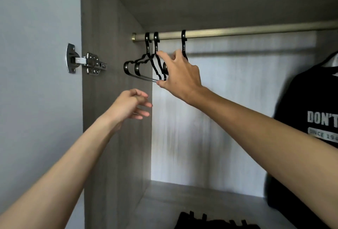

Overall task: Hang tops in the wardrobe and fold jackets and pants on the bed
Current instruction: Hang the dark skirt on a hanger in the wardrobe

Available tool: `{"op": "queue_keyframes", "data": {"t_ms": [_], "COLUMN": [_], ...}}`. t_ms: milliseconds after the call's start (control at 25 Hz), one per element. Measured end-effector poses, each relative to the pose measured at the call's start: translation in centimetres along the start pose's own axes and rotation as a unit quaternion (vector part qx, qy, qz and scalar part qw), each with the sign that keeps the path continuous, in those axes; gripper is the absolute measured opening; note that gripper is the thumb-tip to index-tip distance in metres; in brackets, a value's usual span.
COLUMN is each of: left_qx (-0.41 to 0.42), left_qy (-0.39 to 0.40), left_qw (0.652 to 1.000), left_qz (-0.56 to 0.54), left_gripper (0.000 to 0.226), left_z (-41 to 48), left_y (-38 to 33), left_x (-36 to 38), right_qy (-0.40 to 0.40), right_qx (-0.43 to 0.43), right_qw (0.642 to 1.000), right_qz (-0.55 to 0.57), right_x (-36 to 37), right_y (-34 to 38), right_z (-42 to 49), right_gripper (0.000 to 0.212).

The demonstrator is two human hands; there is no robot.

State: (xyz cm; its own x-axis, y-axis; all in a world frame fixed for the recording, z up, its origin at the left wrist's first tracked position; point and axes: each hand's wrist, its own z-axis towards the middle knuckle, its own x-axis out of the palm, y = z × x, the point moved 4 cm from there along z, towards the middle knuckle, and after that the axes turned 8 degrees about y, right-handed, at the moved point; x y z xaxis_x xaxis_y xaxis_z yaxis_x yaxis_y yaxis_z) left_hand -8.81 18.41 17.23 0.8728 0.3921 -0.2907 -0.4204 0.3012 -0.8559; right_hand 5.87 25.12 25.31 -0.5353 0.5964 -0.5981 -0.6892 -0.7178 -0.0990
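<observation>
Wardrobe (113,118), open. Rail (237,31) across upper frame; two black hangers (144,67) at its left end, third hanger (183,42) just right of them, passing behind right hand (181,76). Right hand, centre: forefinger and thumb spread apart across the hangers, thumb touching their lower bars; grip on any hanger cannot be told. Left hand (129,104), lower left of centre: fingers loosely curled, holding nothing. Black T-shirt (307,104) hung at right edge. Dark garment (210,223) on wardrobe floor, bottom centre. Hinge (86,62), left.
</observation>
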Motion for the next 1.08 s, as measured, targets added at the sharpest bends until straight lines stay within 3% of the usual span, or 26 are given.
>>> {"op": "queue_keyframes", "data": {"t_ms": [120, 360, 720, 800, 920, 1000, 1080], "left_qx": [-0.002, -0.002, 0.012, 0.044, 0.091, 0.113, 0.135], "left_qy": [0.004, 0.024, 0.128, 0.106, 0.052, -0.006, -0.052], "left_qw": [1.000, 1.000, 0.992, 0.993, 0.994, 0.993, 0.983], "left_qz": [0.003, 0.013, 0.011, -0.011, -0.018, 0.032, 0.113], "left_gripper": [0.017, 0.017, 0.015, 0.012, 0.008, 0.026, 0.048], "left_z": [0.3, 1.1, 3.0, 3.4, 4.5, 5.3, 5.2], "left_y": [0.7, 1.6, 1.3, 0.5, 0.2, 1.0, 2.0], "left_x": [-0.6, -0.1, 5.7, 6.9, 8.7, 9.8, 11.5], "right_qy": [-0.005, -0.003, -0.145, -0.183, -0.168, -0.148, -0.146], "right_qx": [0.007, 0.002, 0.035, 0.007, -0.001, 0.022, 0.088], "right_qw": [0.997, 0.997, 0.987, 0.982, 0.985, 0.981, 0.945], "right_qz": [-0.075, -0.079, 0.059, 0.047, 0.047, 0.126, 0.281], "right_x": [0.4, 0.1, -4.8, -5.8, -6.3, -5.6, -4.3], "right_y": [0.6, 0.0, -6.3, -7.1, -9.2, -10.5, -12.5], "right_z": [1.7, 2.9, 0.2, -1.2, -4.5, -7.9, -12.1], "right_gripper": [0.050, 0.029, 0.030, 0.033, 0.030, 0.028, 0.031]}}
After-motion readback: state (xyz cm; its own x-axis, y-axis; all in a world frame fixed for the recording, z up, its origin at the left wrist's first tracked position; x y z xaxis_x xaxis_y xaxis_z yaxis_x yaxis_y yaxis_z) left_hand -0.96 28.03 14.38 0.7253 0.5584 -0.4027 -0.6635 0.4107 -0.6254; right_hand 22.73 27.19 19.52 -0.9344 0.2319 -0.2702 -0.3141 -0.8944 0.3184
